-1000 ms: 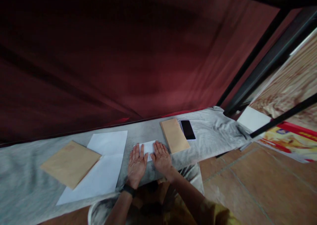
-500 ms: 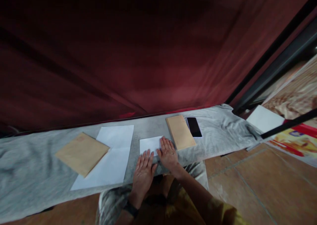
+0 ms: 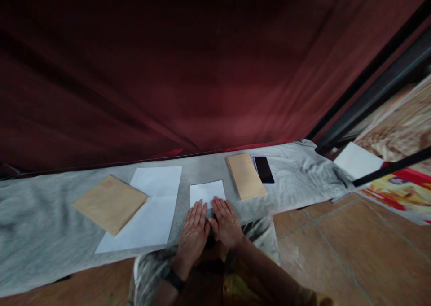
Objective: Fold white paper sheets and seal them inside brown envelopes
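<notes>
So the small white paper [image 3: 207, 191] is lying flat on the grey cloth [image 3: 296, 171], right in front of the person, and it looks folded down to size already — that's my read, the layers are too small to count. Left hand [image 3: 193, 232] and right hand [image 3: 228, 225] are both palm down with fingertips on its near edge, fingers straight and nearly together, thumbs close to each other, gripping nothing. The fold seems pretty much pressed flat, though I can't tell if the near edge is fully creased.

Not dealt with yet: the large white sheet [image 3: 153, 220] off to the left, spread out with a crease across it and a brown envelope [image 3: 109, 203] on top. The brown envelope stack [image 3: 246, 177] sits to the right — just beside a phone [image 3: 264, 170] — with neither hand on it.
</notes>
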`<state>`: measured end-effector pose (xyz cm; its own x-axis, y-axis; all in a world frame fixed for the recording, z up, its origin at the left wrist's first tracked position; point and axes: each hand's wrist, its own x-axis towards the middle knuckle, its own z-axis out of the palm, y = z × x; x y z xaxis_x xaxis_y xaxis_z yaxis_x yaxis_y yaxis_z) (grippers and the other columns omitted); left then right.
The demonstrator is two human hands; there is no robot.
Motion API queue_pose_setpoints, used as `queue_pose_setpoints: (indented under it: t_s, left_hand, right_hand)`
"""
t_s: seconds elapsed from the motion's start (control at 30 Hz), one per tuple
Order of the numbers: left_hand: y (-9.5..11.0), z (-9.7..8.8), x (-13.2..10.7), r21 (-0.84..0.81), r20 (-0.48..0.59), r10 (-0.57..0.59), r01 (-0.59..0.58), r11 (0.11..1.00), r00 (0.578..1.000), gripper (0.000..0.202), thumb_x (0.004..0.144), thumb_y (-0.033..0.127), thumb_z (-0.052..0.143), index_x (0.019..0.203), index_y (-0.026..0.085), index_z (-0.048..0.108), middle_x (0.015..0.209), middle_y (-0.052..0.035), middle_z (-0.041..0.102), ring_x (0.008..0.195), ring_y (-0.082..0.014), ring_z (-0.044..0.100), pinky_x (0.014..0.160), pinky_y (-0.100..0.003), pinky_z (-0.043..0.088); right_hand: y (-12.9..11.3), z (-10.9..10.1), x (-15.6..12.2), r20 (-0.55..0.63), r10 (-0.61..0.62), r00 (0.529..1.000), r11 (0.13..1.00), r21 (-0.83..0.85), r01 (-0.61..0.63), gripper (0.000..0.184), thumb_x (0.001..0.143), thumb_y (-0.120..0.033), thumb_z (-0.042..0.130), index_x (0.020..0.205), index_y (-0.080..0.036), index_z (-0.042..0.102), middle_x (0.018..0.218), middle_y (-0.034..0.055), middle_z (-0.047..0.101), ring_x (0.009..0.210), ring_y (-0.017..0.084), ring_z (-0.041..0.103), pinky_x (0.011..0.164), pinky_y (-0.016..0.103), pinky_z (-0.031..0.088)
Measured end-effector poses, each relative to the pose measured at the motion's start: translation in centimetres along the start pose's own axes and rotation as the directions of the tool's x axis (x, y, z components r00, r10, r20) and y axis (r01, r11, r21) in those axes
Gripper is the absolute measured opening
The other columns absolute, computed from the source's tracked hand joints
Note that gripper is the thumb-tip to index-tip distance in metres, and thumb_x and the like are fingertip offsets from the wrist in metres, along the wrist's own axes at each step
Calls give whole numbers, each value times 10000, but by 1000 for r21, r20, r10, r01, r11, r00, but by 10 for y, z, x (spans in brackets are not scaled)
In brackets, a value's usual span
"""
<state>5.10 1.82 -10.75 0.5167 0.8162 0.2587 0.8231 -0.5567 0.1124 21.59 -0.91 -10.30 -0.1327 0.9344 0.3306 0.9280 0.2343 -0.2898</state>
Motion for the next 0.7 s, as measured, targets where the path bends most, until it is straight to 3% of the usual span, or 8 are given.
queue_pose_setpoints:
  t_s: [0.23, 0.4, 0.53, 0.7]
  left_hand:
    - [-6, -6, -3, 14, -31, -74, 75, 997, 997, 579, 1004, 358, 352, 1498, 58, 388, 1551, -188, 416, 1467, -280, 355, 1203, -502, 312]
    - [4, -5, 39, -18, -5, -63, 63, 998, 998, 575, 1004, 337, 327, 1515, 75, 361, 1576, -166, 384, 1493, -270, 301, 1214, -497, 286]
    - [-2, 3, 66, -18, 5, -132, 132, 991, 991, 617, 1005, 385, 327, 1501, 20, 359, 1574, -211, 365, 1497, -292, 284, 1201, -501, 299]
    - [-20, 8, 52, -8, -17, -148, 148, 989, 989, 653, 1009, 459, 307, 1499, 33, 374, 1568, -210, 376, 1484, -300, 316, 1191, -497, 312]
  right_hand:
    - [21, -2, -14, -47, 62, 997, 997, -32, -64, 568, 1022, -360, 449, 1534, -125, 372, 1544, 117, 440, 1419, 246, 425, 1203, 436, 309]
    - [23, -3, -16, -35, 44, 998, 998, -36, -45, 586, 1013, -356, 448, 1545, -129, 353, 1551, 130, 426, 1426, 264, 416, 1191, 456, 326]
    - [23, -6, -14, -34, 24, 999, 999, -34, -25, 581, 1019, -357, 437, 1541, -115, 359, 1548, 140, 428, 1425, 269, 415, 1189, 455, 329]
    - [22, -7, -15, -34, 24, 999, 999, -32, -25, 593, 1016, -367, 450, 1545, -120, 349, 1546, 141, 433, 1415, 270, 429, 1186, 451, 324]
